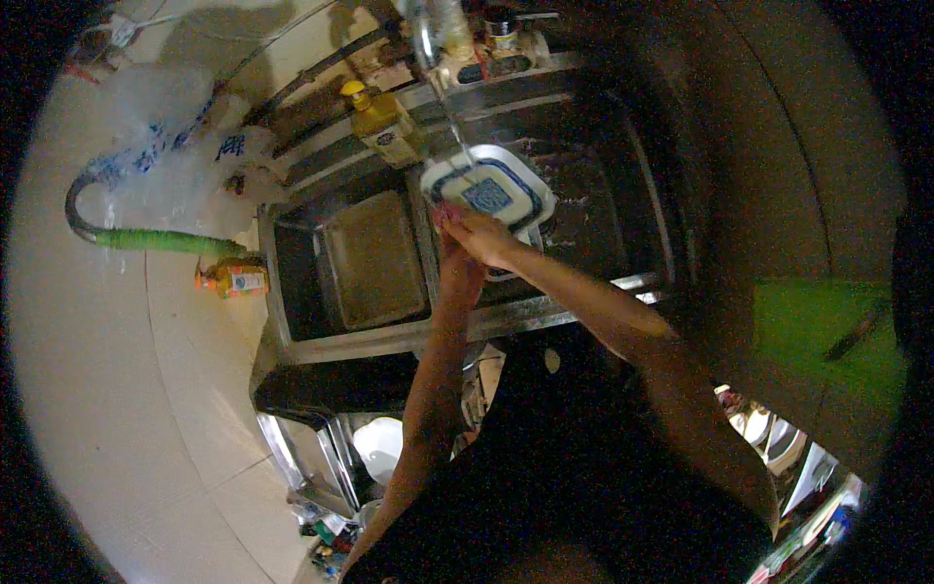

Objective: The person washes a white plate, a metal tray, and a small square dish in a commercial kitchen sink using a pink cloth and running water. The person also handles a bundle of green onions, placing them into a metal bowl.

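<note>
My left hand (460, 274) and my right hand (478, 235) meet over the near left edge of a square white dish (522, 179) with dark blue bands and a blue patterned centre. The right hand covers part of the left, and the fingers are blurred. Whether either hand grips the dish or the two only press together, I cannot tell. A thin stream of water (456, 131) runs from the metal tap (425, 44) onto the dish. Under its near side shows another pale dish (534, 239), mostly hidden, in the right basin of the steel sink (379, 344).
A yellow pump bottle (387, 131) stands behind the sink's divider. In the left basin lies a rectangular tray or board (376, 259). An orange pump bottle (237, 279) and a green coiled hose (168, 241) are left. Below is a white bowl (379, 449); a green panel (817, 336) is right.
</note>
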A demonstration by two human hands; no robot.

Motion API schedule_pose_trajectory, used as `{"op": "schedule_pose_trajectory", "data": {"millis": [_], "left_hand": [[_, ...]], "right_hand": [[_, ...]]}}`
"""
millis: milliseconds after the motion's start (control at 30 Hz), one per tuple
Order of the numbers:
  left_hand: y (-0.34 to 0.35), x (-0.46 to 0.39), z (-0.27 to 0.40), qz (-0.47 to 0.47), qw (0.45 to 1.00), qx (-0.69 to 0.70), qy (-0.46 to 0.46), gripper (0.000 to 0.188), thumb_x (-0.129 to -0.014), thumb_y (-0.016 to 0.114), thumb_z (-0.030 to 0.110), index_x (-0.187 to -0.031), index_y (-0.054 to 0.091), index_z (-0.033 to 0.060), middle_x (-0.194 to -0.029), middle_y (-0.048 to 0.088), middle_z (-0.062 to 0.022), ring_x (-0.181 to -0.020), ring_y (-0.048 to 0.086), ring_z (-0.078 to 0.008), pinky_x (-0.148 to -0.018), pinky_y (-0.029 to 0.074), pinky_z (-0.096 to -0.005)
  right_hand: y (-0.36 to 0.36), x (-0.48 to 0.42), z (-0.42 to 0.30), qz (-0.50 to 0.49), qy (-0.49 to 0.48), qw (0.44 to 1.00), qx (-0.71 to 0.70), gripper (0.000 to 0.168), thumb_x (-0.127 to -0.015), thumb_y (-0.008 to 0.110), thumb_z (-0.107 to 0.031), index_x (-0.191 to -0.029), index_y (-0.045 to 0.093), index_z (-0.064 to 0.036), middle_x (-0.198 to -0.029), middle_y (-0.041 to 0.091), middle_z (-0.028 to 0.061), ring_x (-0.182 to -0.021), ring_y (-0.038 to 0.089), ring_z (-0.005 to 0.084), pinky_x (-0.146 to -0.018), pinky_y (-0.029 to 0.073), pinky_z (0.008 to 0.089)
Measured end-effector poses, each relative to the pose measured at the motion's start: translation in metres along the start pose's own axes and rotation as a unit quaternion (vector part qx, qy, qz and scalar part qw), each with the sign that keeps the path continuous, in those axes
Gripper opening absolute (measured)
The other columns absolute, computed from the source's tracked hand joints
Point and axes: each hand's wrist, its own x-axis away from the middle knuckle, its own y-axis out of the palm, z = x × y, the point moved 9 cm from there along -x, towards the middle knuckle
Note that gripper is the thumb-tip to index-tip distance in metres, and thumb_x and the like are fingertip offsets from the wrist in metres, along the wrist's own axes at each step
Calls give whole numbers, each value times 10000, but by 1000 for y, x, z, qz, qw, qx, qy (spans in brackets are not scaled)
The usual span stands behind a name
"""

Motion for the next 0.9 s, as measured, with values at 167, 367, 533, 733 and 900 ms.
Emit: {"op": "schedule_pose_trajectory", "data": {"millis": [167, 367, 533, 733, 900], "left_hand": [[7, -39, 28, -61, 998, 11, -10, 568, -820, 493, 176, -1357, 309, 179, -970, 571, -72, -784, 577, -243, -676, 511, -360], [-58, -113, -14, -26, 984, -138, -105, 385, -791, 478, 17, -1168, 472, 93, -1055, 586, -115, -873, 624, -295, -612, 563, -459], [6, -98, 1, -21, 991, -128, -29, 463, -779, 478, -22, -1216, 411, 118, -1130, 544, -102, -873, 623, -302, -619, 566, -487], [-27, -109, -23, 92, 964, -190, 159, 602, -769, 469, -110, -1309, 282, 78, -1243, 422, -97, -1160, 391, -239, -960, 349, -368], [-59, -98, -27, 6, 970, -130, 204, 643, -743, 445, -130, -1317, 218, 50, -1257, 378, -142, -1102, 452, -249, -866, 438, -366]], "right_hand": [[-10, 29, 12, -3, -84, 981, 174, 327, -843, 514, -281, -1121, 537, -111, -1153, 541, 130, -1083, 489, 342, -927, 384, 440], [-33, 39, 89, 49, -143, 922, 356, 457, -758, 617, -206, -1201, 514, -165, -1279, 473, 78, -1170, 451, 255, -931, 369, 432], [-84, 61, 223, 273, 374, 872, -158, 389, -776, 616, -347, -1044, 543, -74, -1075, 536, 67, -1009, 505, 244, -726, 454, 408], [27, 12, 181, 364, 178, 713, -572, 618, -825, 594, -311, -1359, 349, -119, -928, 537, 36, -852, 510, 186, -745, 461, 366], [44, 4, 208, 427, 145, 756, -474, 500, -785, 558, 53, -1247, 418, -77, -897, 545, 39, -843, 538, 167, -724, 467, 326]]}}
